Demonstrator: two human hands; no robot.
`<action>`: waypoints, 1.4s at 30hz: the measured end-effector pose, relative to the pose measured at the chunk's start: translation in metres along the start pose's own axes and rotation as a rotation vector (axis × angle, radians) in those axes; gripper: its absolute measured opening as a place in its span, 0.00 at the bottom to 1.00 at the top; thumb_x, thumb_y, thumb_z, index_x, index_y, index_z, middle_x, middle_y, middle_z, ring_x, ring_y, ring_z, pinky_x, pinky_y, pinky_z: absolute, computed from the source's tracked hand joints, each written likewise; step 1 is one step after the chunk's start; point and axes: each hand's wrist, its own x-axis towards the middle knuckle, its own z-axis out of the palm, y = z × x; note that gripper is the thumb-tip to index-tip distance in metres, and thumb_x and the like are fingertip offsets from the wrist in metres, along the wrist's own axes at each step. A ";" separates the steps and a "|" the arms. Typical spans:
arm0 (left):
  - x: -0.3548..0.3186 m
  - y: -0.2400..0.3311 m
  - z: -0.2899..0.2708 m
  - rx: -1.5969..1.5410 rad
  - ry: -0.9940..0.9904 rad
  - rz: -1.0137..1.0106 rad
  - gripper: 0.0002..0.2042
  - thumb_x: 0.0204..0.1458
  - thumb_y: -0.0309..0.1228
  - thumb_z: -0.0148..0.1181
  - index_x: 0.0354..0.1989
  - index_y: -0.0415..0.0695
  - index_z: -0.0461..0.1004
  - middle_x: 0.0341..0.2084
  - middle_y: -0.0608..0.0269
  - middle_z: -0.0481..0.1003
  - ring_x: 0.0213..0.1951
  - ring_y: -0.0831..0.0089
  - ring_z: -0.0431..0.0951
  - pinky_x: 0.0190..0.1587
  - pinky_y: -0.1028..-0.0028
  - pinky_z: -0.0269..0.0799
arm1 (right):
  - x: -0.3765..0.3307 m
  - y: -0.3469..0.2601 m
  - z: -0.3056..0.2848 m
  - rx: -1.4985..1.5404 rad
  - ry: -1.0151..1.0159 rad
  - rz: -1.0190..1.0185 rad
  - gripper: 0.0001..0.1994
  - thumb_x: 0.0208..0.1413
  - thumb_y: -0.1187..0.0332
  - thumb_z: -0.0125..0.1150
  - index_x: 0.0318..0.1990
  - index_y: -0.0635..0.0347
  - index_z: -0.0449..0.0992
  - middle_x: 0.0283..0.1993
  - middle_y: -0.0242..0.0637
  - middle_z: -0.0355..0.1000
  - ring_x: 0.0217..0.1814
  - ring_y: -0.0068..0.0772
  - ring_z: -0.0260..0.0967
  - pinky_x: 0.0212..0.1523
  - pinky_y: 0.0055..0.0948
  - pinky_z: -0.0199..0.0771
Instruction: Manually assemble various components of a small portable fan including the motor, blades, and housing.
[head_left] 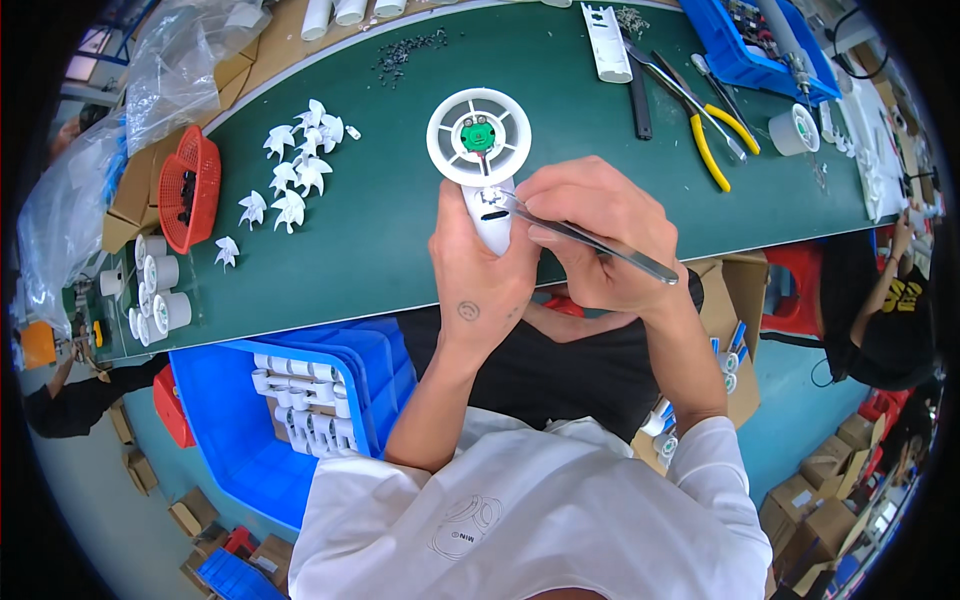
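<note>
Nearest us is our white shirt (540, 510). Beyond it, our right hand (610, 230) pinches metal tweezers (622, 255) between closed thumb and fingers, while our left hand (485, 278) curls round the handle (493, 236) of a white fan (470, 181), over the table (380, 260) near its edge. Whether the tweezers' tips grip anything, we cannot tell. A green board (478, 137) already sits inside the fan's ring (436, 140), yet no blades are on it: we judge it part-built. Loose white blades (289, 209) lie to the left; small black parts (402, 52) lie farther off.

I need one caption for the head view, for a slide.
Left hand holding a white fan body, right hand pointing tweezers at its handle, over a green table.
</note>
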 end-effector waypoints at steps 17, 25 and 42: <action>-0.001 0.000 0.000 -0.044 0.009 -0.054 0.14 0.53 0.25 0.64 0.44 0.35 0.65 0.29 0.56 0.78 0.32 0.73 0.80 0.33 0.71 0.74 | 0.011 -0.005 -0.007 -0.046 -0.102 -0.006 0.16 0.45 0.84 0.68 0.43 0.66 0.75 0.39 0.46 0.78 0.37 0.45 0.77 0.35 0.32 0.78; -0.001 0.000 0.001 -0.058 0.008 -0.120 0.15 0.53 0.27 0.65 0.41 0.35 0.65 0.28 0.53 0.78 0.31 0.69 0.81 0.32 0.69 0.75 | 0.017 -0.007 -0.009 -0.032 -0.179 0.048 0.16 0.43 0.84 0.69 0.42 0.65 0.76 0.39 0.45 0.78 0.39 0.45 0.77 0.36 0.33 0.78; 0.001 0.003 0.001 -0.034 0.015 -0.050 0.16 0.54 0.29 0.66 0.42 0.34 0.65 0.29 0.52 0.79 0.32 0.67 0.82 0.33 0.69 0.76 | 0.025 -0.002 -0.016 0.043 -0.261 0.008 0.18 0.36 0.87 0.62 0.39 0.66 0.76 0.39 0.47 0.78 0.39 0.47 0.78 0.40 0.36 0.79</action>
